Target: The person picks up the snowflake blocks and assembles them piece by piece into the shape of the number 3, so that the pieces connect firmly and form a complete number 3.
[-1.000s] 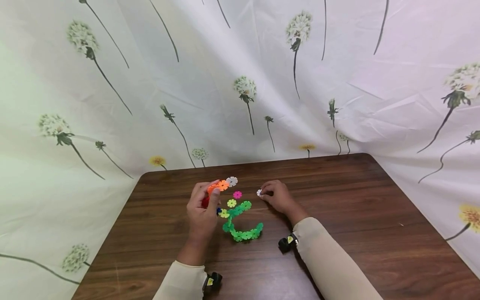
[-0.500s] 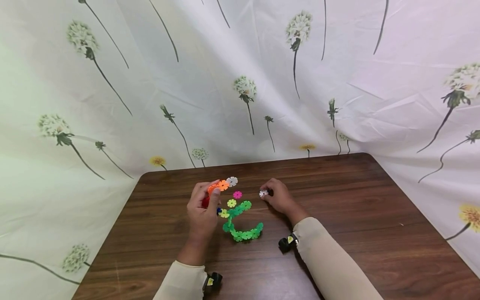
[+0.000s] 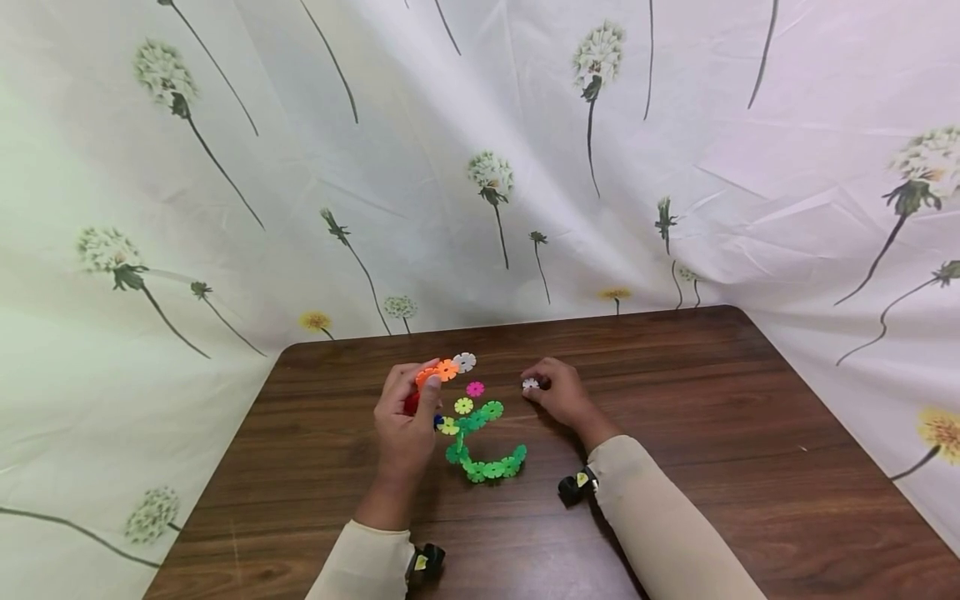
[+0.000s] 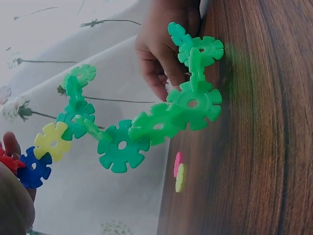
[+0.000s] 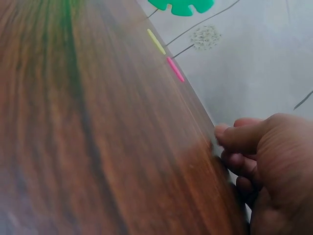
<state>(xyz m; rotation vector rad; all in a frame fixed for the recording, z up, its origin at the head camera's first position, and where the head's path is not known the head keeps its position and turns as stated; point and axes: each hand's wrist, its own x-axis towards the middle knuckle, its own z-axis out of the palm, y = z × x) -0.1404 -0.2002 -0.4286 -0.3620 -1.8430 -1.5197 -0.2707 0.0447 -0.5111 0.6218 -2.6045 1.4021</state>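
My left hand grips a linked chain of notched plastic discs, raised over the table. One end has a white disc and an orange disc; red pieces are partly covered by the fingers. Beyond them come a blue disc, a yellow disc and a curved run of green discs. To the right, my right hand pinches a loose white disc close over the table. That disc is hidden behind the fingers in the right wrist view.
A pink disc and a pale yellow disc lie on the brown wooden table between the hands. Behind the table's far edge hangs a white cloth printed with dandelions.
The loose white disc has moved slightly right and turned to show its face between my right fingers. My left hand and the chain have stayed nearly still.
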